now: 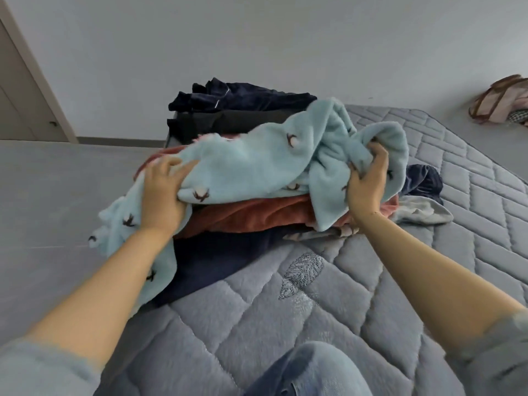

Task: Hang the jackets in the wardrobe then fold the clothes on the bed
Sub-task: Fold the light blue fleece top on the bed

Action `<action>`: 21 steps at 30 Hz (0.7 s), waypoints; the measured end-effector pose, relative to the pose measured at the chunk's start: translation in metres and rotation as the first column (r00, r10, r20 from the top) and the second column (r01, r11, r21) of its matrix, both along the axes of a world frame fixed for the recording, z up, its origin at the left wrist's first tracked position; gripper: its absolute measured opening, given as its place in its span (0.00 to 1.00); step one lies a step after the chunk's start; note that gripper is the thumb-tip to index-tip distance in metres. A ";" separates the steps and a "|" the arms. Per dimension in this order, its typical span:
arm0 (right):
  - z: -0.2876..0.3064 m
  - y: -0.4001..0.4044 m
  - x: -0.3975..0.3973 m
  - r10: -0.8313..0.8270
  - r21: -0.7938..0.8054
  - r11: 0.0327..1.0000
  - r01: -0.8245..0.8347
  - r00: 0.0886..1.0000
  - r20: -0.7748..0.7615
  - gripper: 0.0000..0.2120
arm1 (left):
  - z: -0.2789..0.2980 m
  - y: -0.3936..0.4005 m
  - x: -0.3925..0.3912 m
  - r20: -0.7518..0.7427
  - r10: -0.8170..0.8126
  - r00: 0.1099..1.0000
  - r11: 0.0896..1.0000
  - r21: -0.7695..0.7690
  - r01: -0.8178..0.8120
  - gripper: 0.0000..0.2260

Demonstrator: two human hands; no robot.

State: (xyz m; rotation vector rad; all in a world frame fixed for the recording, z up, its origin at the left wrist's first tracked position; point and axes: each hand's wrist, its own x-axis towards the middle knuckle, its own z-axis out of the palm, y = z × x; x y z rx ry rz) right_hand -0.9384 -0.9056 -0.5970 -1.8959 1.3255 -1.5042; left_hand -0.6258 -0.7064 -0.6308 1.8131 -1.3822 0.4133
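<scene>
Both hands gripped a fluffy blue garment (251, 164) atop the clothes pile (257, 215) on the bed (371, 281): left hand (163, 195) at 9 o'clock, right hand (367, 187) at 3 o'clock. Folding looked begun; next it needed spreading flat. Dark clothes (237, 101) lay at 12 o'clock, a bag (500, 101) at 2 o'clock.

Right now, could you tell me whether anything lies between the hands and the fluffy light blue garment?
Nothing visible does: the left hand and right hand both already grip the fluffy light blue garment, above the rust-red garment.
</scene>
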 end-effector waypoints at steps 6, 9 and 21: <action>-0.050 0.034 -0.077 0.028 0.302 0.951 0.064 0.956 -0.291 0.14 | -0.063 0.043 -0.022 -0.003 -0.104 0.995 0.628 0.775 0.068 0.38; -0.056 0.058 -0.115 0.103 0.347 0.938 0.017 0.941 -0.324 0.06 | -0.068 0.054 -0.043 0.020 -0.053 0.998 0.712 0.701 0.024 0.35; -0.045 0.113 -0.281 0.021 0.291 0.781 0.553 0.441 -0.897 0.19 | -0.038 0.086 -0.093 -0.126 0.017 0.992 0.806 0.589 0.061 0.09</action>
